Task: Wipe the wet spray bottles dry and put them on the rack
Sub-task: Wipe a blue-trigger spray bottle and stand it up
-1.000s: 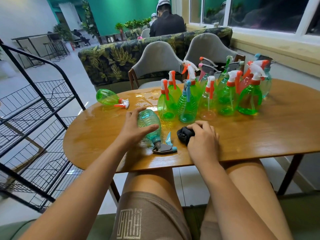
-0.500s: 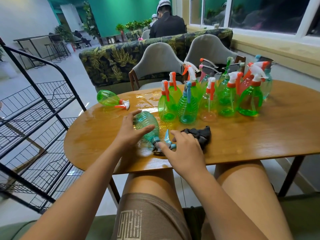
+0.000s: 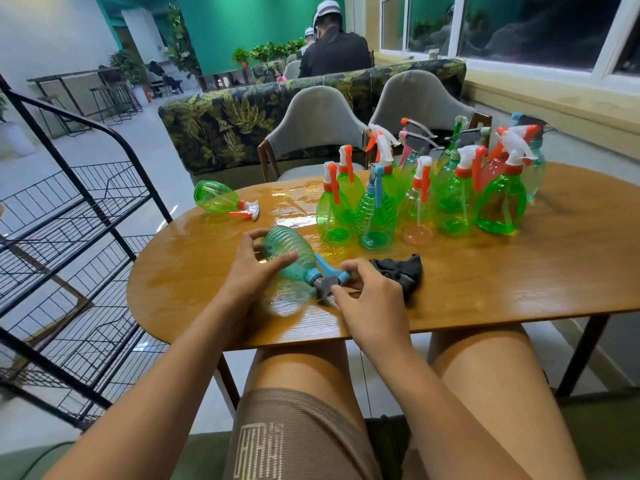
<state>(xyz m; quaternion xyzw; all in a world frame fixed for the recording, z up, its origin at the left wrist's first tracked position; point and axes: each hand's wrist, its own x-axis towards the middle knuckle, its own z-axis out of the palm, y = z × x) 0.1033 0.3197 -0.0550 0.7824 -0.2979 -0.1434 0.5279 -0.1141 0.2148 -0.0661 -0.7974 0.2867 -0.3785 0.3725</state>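
Note:
A teal ribbed spray bottle (image 3: 292,252) with a blue and grey trigger head lies on its side on the wet wooden table (image 3: 485,282). My left hand (image 3: 254,268) grips its body. My right hand (image 3: 369,289) pinches its trigger head. A black cloth (image 3: 401,271) lies crumpled on the table just behind my right hand, let go. Another green bottle (image 3: 221,200) lies on its side at the table's far left. Several green and clear spray bottles (image 3: 433,199) stand clustered at the back. The black wire rack (image 3: 69,244) stands to the left of the table.
Two grey chairs (image 3: 318,123) stand beyond the table, with a leaf-patterned sofa back (image 3: 242,112) behind them. A person in black sits with their back turned further off. Water pools on the table's left half. My bare knees are under the near edge.
My right hand let go of the black cloth and moved left onto the bottle's trigger head. The cloth now lies spread out. My left hand stayed on the bottle's body.

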